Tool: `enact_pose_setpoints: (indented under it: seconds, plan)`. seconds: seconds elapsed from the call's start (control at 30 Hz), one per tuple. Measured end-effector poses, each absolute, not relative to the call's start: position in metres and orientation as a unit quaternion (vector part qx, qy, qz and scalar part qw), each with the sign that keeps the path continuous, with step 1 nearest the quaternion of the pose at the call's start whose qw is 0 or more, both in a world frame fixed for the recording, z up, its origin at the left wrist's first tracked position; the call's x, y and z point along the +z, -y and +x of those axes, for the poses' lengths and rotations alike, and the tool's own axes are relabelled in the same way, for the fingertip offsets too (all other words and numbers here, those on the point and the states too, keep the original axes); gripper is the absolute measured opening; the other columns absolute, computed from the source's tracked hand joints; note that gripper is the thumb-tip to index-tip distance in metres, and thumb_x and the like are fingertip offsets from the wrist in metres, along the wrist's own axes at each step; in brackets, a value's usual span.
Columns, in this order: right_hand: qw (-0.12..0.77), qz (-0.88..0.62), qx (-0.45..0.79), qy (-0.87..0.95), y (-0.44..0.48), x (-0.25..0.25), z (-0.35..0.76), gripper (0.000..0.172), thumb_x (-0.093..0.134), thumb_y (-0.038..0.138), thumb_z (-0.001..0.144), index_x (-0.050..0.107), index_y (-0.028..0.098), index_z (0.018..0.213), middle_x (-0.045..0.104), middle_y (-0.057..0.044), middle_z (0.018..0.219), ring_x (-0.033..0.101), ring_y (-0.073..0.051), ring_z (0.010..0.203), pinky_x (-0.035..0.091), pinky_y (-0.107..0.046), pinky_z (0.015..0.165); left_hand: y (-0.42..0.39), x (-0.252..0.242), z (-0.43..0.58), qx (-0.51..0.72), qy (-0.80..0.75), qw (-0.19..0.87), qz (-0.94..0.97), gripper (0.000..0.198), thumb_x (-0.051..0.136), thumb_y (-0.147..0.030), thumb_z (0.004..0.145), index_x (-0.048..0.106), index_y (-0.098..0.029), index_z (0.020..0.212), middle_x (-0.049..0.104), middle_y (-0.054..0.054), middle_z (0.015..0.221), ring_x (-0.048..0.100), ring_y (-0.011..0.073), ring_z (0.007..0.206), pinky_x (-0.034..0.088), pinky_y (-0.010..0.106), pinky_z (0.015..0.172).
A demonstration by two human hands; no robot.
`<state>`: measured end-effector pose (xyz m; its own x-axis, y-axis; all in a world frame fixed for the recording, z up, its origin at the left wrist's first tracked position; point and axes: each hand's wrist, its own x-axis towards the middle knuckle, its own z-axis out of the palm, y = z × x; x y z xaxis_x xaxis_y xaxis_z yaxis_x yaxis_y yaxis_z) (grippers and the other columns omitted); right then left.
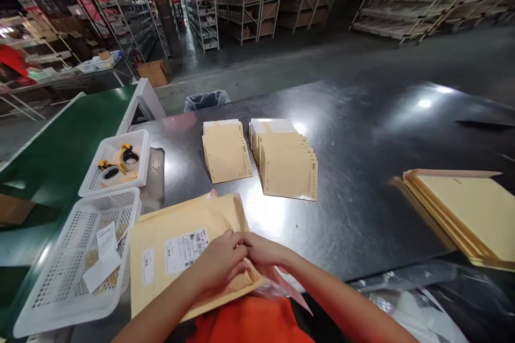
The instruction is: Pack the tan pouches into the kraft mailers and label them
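Note:
A large tan padded envelope (153, 236) lies before me at the near edge of the table, with white printed labels facing up. My left hand (225, 260) is closed on its right end, fingers bent against the paper. Right beside it, my right hand (261, 249) also grips that end, and the two hands touch. Some pink and clear film (281, 286) shows below my right hand, partly hidden by the forearm. Exactly what the fingertips pinch is covered by the hands.
Two stacks of smaller tan mailers (227, 158) (289, 166) lie beyond the envelope. More large envelopes (466, 209) are piled at right. At left are a white basket with slips (76, 257), another with tape dispensers (120, 163), and a green conveyor (68, 139). A lined bin (207, 101) stands behind.

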<state>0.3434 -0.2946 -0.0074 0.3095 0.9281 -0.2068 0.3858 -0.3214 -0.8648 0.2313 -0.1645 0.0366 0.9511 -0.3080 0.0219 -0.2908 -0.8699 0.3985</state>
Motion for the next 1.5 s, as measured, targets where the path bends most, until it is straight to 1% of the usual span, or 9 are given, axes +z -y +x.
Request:
enact_pose_setpoints:
  seconds: [0.13,0.3,0.5,0.6,0.73,0.87,1.0,1.2,1.5]
  plan:
    - [0.197,-0.84,0.208,0.46,0.314,-0.005,0.345,0.021,0.049,0.018,0.084,0.068,0.019,0.095,0.07,-0.008,0.102,0.066,-0.021,0.087,0.048,-0.027,0.074,0.137,0.011,0.205,0.051,0.06,0.177,0.981,0.056,0.051,-0.018,0.087,0.039,-0.027,0.141,0.04,0.012,0.148,0.053,0.0247,0.116,0.046,0.042,0.097]
    - [0.157,-0.793,0.198,0.555,0.361,-0.02,0.337,0.019,0.058,0.027,0.083,0.066,0.021,0.1,0.056,-0.008,0.135,0.067,-0.021,0.094,0.049,-0.027,0.072,0.092,-0.039,0.165,0.081,-0.022,0.056,0.995,0.058,0.052,-0.042,0.09,0.037,-0.03,0.145,0.035,0.01,0.153,0.028,0.0367,0.14,0.024,0.065,0.108]
    - [0.43,-0.764,0.234,0.42,0.371,-0.001,0.362,0.028,0.053,0.044,0.085,0.068,0.022,0.074,0.073,-0.005,0.098,0.067,-0.021,0.085,0.05,-0.029,0.067,0.08,-0.042,0.158,0.071,-0.001,0.06,0.996,0.058,0.05,-0.042,0.092,0.034,-0.031,0.146,0.031,0.01,0.155,0.026,0.0342,0.142,0.024,0.063,0.11]
    - [0.611,-0.777,-0.073,0.134,0.398,0.043,0.405,0.037,0.043,0.055,0.085,0.064,0.024,0.08,0.07,-0.009,0.088,0.065,-0.026,0.082,0.047,-0.034,0.057,0.077,-0.037,0.155,0.063,0.0,0.066,0.996,0.058,0.051,-0.041,0.091,0.034,-0.031,0.146,0.031,0.009,0.155,0.025,0.034,0.143,0.025,0.064,0.11]
    - [0.545,-0.708,-0.448,0.027,0.431,0.071,0.424,0.028,0.045,0.05,0.085,0.05,0.028,0.069,0.062,-0.01,0.078,0.06,-0.026,0.074,0.044,-0.041,0.062,0.084,-0.026,0.153,0.085,0.006,0.065,0.994,0.056,0.052,-0.032,0.089,0.038,-0.027,0.143,0.028,0.011,0.156,0.023,0.0334,0.144,0.024,0.064,0.111]
    - [0.345,-0.887,-0.104,0.289,0.392,0.029,0.388,0.037,0.058,0.053,0.079,0.046,0.024,0.059,0.047,0.001,0.05,0.047,-0.015,0.052,0.034,-0.028,0.055,0.103,-0.018,0.165,0.086,0.039,0.062,0.994,0.051,0.052,-0.024,0.087,0.045,-0.022,0.138,0.031,0.014,0.154,0.027,0.0316,0.142,0.02,0.061,0.113]
    - [0.295,-0.843,0.193,0.406,0.33,-0.025,0.357,0.028,0.049,0.045,0.087,0.054,0.021,0.073,0.053,0.003,0.057,0.047,-0.012,0.054,0.025,-0.023,0.052,0.113,-0.023,0.177,0.059,0.048,0.054,0.996,0.046,0.052,-0.03,0.089,0.049,-0.022,0.134,0.042,0.014,0.148,0.037,0.0319,0.137,0.025,0.062,0.111]
    - [0.311,-0.798,0.21,0.471,0.306,-0.038,0.332,0.035,0.038,0.034,0.093,0.053,0.019,0.065,0.054,0.003,0.058,0.046,-0.011,0.056,0.026,-0.023,0.054,0.111,-0.029,0.175,0.057,0.049,0.072,0.995,0.05,0.051,-0.033,0.091,0.043,-0.026,0.14,0.033,0.011,0.154,0.031,0.0302,0.14,0.023,0.06,0.112]
    - [0.144,-0.849,0.111,0.496,0.188,-0.041,0.366,0.043,0.026,0.04,0.102,0.06,0.014,0.102,0.066,-0.011,0.094,0.063,-0.019,0.085,0.04,-0.025,0.07,0.102,-0.039,0.178,0.059,0.017,0.088,0.994,0.056,0.049,-0.034,0.09,0.038,-0.013,0.141,0.038,0.015,0.15,0.031,0.0291,0.141,0.021,0.057,0.115]
